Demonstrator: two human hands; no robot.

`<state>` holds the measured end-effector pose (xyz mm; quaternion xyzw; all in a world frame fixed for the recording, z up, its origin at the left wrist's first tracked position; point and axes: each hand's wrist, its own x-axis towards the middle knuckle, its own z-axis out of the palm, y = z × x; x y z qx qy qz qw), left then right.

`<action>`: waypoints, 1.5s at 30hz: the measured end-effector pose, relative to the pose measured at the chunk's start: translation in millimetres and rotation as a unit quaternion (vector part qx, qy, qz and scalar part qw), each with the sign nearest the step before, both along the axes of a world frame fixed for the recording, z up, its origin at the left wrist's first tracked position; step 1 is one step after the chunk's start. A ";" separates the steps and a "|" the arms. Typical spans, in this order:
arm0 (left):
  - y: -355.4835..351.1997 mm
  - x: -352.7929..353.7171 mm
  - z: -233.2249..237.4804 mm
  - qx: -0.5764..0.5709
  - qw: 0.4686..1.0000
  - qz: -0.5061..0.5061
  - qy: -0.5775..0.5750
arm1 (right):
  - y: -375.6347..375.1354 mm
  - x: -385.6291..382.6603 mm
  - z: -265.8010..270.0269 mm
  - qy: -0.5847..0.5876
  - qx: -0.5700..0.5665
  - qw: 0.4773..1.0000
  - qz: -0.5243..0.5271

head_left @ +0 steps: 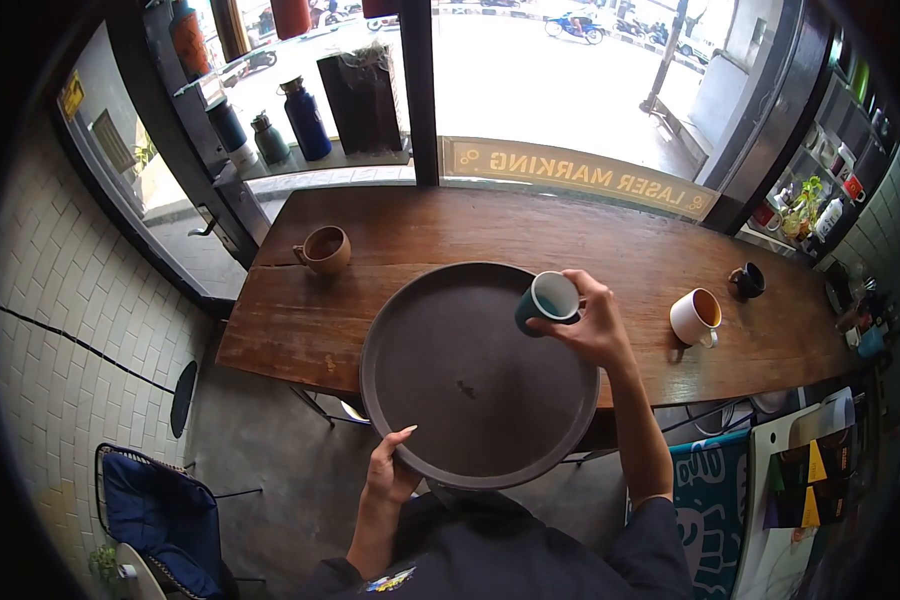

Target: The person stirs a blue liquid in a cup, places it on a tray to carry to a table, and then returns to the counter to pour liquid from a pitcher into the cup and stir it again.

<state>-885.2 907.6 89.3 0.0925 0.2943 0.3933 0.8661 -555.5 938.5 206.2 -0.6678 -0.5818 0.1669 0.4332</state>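
Your right hand point(595, 325) wraps its fingers round the teal cup point(547, 302), above the tray point(450, 420) rim at 2 o'clock | left hand point(390, 470) clamps the rim at 7 o'clock | risk: off-centre weight could tip the single-handed tray.

A long wooden bench point(490, 225) runs along the window. A round dark-brown tray point(450, 340) overlaps its near edge at the middle, the left grip point(390, 470) on the near rim. The right grip point(590, 325) holds a teal ceramic mug point(547, 302) over the tray's far right rim. On the bench, a brown clay mug point(324, 249) stands behind and left of the tray. A white mug point(697, 316) stands to the right, with a small black cup point(748, 280) farther right behind it. Metal bottles point(305, 120) stand on the sill behind the bench's left end.
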 end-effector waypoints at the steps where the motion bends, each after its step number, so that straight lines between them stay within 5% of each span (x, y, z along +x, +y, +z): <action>1: 0.8 0.1 -1.5 0.003 1.000 -0.001 -0.013 | 1.9 12.0 0.8 0.014 0.017 1.000 -0.006; 13: 2.2 -0.7 -6.3 0.007 1.000 0.006 -0.025 | 28.4 117.5 -22.9 -0.108 -0.030 0.970 -0.215; 25: 4.6 0.6 -7.3 0.003 1.000 0.019 0.000 | 46.2 118.5 -40.7 -0.075 -0.012 0.978 -0.193; 28: 5.1 3.0 -1.8 0.009 1.000 0.018 -0.006 | 27.0 112.8 -44.6 -0.192 0.032 0.951 -0.241; 34: 4.7 11.5 7.3 0.016 0.999 0.038 0.005 | -53.4 97.2 0.9 -0.180 -0.033 0.921 -0.343; 39: 9.0 11.4 -2.9 0.015 0.998 0.055 0.008 | -107.7 130.9 -16.3 -0.241 0.029 0.836 -0.491; 42: 9.0 11.7 -4.5 0.015 0.998 0.051 -0.018 | -128.1 139.8 -28.0 -0.175 -0.052 0.848 -0.497; 45: 9.5 14.0 -6.4 0.015 0.998 0.058 -0.037 | -137.0 160.8 -59.4 -0.125 -0.012 0.879 -0.460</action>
